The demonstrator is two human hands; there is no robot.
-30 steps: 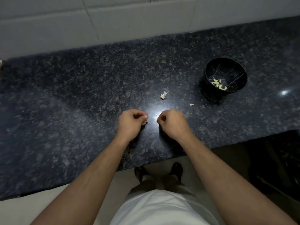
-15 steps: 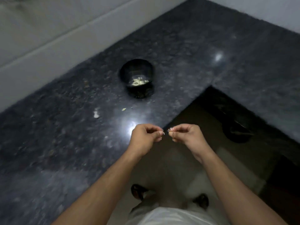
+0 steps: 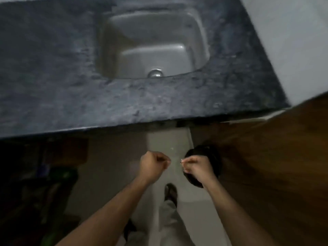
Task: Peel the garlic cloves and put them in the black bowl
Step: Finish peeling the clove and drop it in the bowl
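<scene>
1. My view is blurred. It looks down over a dark speckled stone countertop with a steel sink sunk into it; a round drain sits at the sink's near edge.
2. Both hands hang in front of the counter edge, over the pale floor, not over the worktop.
3. My left hand is curled into a loose fist, thumb and forefinger pressed together at the tip. I cannot tell whether anything is pinched there.
4. My right hand is curled too, and its fingertips pinch a tiny pale scrap, too small and blurred to say whether it is garlic clove or skin.
5. The two hands are near each other but apart, fingertips facing across a small gap.
6. The black bowl does not appear in this view, nor any clearly visible clove.
7. A dark round object sits low behind the right hand; I cannot identify it.
8. A brown wooden panel fills the right side, a white wall stands above it.
9. Below, I see light trousers and a dark sandal on the floor.
</scene>
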